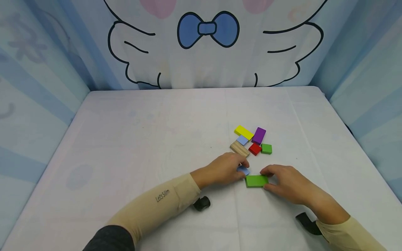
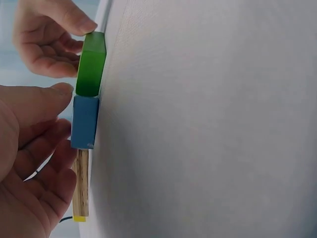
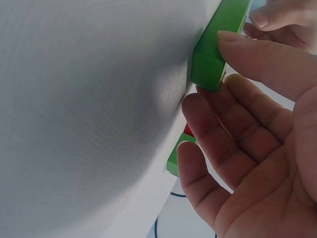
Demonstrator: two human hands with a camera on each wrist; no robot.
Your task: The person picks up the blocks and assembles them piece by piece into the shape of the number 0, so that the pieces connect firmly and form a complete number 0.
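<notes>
My left hand (image 1: 226, 169) has its thumb and forefinger around a small blue block (image 1: 243, 170), which it partly hides in the head view. Just in front of that lies a long green block (image 1: 255, 181), pinched at its right end by the thumb and fingers of my right hand (image 1: 287, 183). In the left wrist view the blue block (image 2: 85, 122) touches the green block (image 2: 91, 64) end to end. Both blocks lie on the white-covered table. The right wrist view shows my right thumb on the green block (image 3: 213, 57).
Behind my hands lies a loose cluster: a wooden block (image 1: 239, 149), a second blue block (image 1: 242, 140), a yellow block (image 1: 243, 132), a purple block (image 1: 259, 135), a red block (image 1: 255, 149) and a small green block (image 1: 266, 149). Patterned curtains (image 1: 207, 66) stand behind the table.
</notes>
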